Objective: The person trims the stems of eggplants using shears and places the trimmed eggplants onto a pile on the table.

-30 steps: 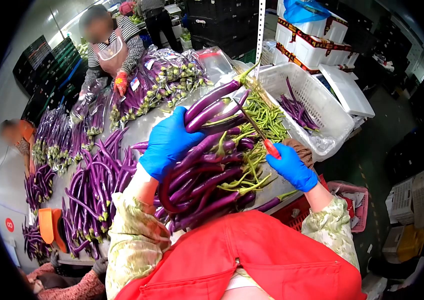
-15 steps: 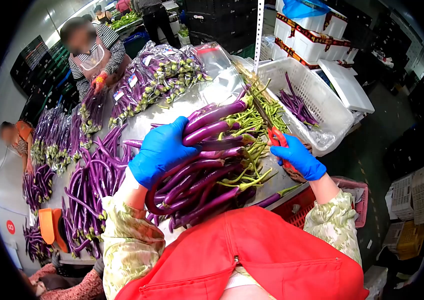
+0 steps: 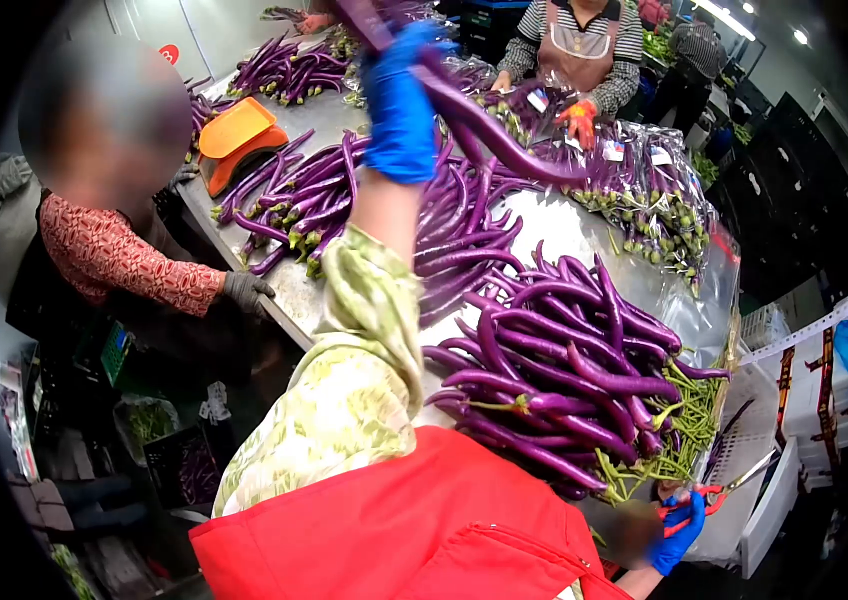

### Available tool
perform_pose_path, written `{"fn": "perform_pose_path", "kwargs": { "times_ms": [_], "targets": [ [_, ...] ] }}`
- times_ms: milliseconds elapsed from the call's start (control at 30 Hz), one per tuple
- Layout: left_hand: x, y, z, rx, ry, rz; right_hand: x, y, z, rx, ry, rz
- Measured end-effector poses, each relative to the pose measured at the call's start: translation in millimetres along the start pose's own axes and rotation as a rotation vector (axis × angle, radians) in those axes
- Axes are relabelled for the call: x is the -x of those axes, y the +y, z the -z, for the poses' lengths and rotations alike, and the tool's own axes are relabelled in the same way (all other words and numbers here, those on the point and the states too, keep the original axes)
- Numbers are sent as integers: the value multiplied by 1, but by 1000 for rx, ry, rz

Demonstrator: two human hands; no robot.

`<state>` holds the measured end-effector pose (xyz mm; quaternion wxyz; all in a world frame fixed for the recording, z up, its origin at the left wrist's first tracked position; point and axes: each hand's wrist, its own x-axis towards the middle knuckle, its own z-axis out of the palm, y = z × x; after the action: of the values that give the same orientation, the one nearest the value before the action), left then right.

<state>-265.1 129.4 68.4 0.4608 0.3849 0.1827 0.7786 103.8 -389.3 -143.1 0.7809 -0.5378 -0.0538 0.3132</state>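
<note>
My left hand (image 3: 401, 110), in a blue glove, is raised at arm's length over the far side of the table. It grips long purple eggplants (image 3: 504, 150), which hang out to both sides of the fist. Low at the right, my right hand (image 3: 679, 530), also gloved in blue, is closed round the red handles of scissors (image 3: 712, 496); their blades point up and right. Between my arms lies a heap of eggplants (image 3: 584, 370). Cut green stems (image 3: 696, 420) are scattered along its right edge, close to the scissors.
More eggplants (image 3: 314, 195) lie across the metal table (image 3: 289, 300), with bagged ones (image 3: 644, 190) at the back. An orange scoop-like piece (image 3: 237, 128) sits at far left. A white crate (image 3: 739, 450) stands right. One person in a patterned sleeve (image 3: 134, 250) is left; another works opposite.
My view has swung left. My left hand has gone from the heap to the far side, now lifting eggplants. The right hand still holds the scissors, with blades now turned outward.
</note>
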Motion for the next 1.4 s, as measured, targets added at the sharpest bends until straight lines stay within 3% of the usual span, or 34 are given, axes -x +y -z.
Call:
{"fn": "perform_pose_path", "kwargs": {
  "times_ms": [33,67,133,167,200,300,333,367,467,533,600,633,667,700,733,767,800,833,867,900,1000,1033,1067,1133,1200,1267,1300,1400],
  "targets": [
    [-36,-30,36,37,124,-132,0,3,-6,-7,53,43],
    [-45,-41,60,213,197,-62,-1,7,-5,9,33,30],
    [-79,-111,150,253,332,63,-4,13,7,40,14,6],
    [-85,-154,205,293,333,219,-5,13,6,50,-14,21],
    [-78,-176,223,332,328,401,3,11,-13,-8,87,3],
    [-25,-196,211,80,349,530,17,7,-36,52,172,47],
    [-12,-184,187,-2,283,585,20,7,-41,64,179,67],
    [-28,-196,207,149,175,694,25,5,-42,72,186,59],
    [-38,-230,255,-934,-161,454,37,3,-45,76,199,115],
    [18,-186,189,-752,-332,387,39,10,-28,74,260,119],
    [25,-187,132,2,57,940,40,16,-22,61,316,113],
    [63,-173,83,-128,-179,659,37,24,-11,38,326,118],
    [101,-159,27,-258,-285,456,37,27,-8,28,321,106],
    [122,-165,13,-327,-596,351,36,29,-7,17,315,96],
    [144,-142,-21,-398,-923,493,34,32,-6,3,309,90],
    [180,-114,-55,-346,-1081,693,33,35,-3,23,299,91],
    [203,-101,-69,-504,-1406,626,34,37,-4,55,310,93],
    [221,-85,-89,-434,-1670,668,34,36,-8,90,317,98],
    [230,-104,-89,-748,-1995,56,34,35,-10,129,319,106],
    [235,-114,-90,-877,-2081,37,32,39,-7,110,303,115],
    [209,-144,-100,-1306,-2046,-166,34,43,-3,151,325,98],
    [189,-162,-101,-1126,-2034,151,35,45,-1,144,327,84],
    [178,-169,-103,-1152,-1975,625,36,46,2,141,327,70],
    [181,-168,-103,-896,-2079,820,35,50,4,127,322,60],
    [192,-164,-110,-1008,-2372,330,34,53,3,107,324,57],
    [210,-160,-107,-1071,-2512,18,34,55,0,98,321,55],
    [212,-163,-96,-923,-2398,-113,33,56,-3,95,316,55],
    [206,-161,-93,-856,-2375,-34,34,57,-10,94,295,67]
  ]
}}
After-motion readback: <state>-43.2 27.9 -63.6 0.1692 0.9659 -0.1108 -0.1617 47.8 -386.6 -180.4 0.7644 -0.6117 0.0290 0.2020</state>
